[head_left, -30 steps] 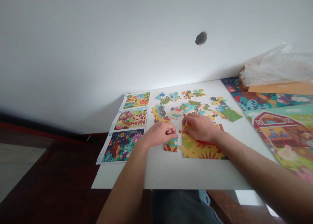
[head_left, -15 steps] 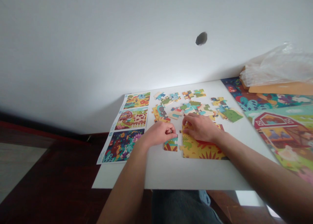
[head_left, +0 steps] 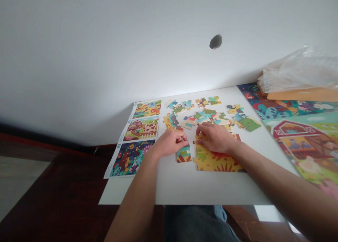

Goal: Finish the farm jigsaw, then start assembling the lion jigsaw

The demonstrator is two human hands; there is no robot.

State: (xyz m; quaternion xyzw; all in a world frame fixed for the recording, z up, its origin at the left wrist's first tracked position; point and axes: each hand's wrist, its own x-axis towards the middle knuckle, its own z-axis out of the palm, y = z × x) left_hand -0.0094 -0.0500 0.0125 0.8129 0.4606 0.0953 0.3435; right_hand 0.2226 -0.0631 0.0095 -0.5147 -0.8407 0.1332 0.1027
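Observation:
My left hand [head_left: 170, 143] sits at the middle of the white table, its fingers curled around a small jigsaw piece that they mostly hide. Just below those fingertips lies a small joined pair of jigsaw pieces [head_left: 184, 154] in green, blue and red. My right hand [head_left: 215, 138] rests with its fingertips on the upper left of a joined yellow jigsaw section [head_left: 218, 163] printed with leaves and a red sunburst. Several loose jigsaw pieces [head_left: 206, 117] lie scattered just beyond both hands.
A printed sheet of several colourful reference pictures [head_left: 133, 140] lies left of my left hand. A puzzle box lid with a barn picture [head_left: 303, 147] lies at the right, under a crumpled plastic bag [head_left: 295, 71]. The white table [head_left: 185, 189] ends in a front edge above my lap.
My left hand has shifted slightly up and to the left, with the small joined pieces just beneath it. My right hand and the yellow section have barely moved.

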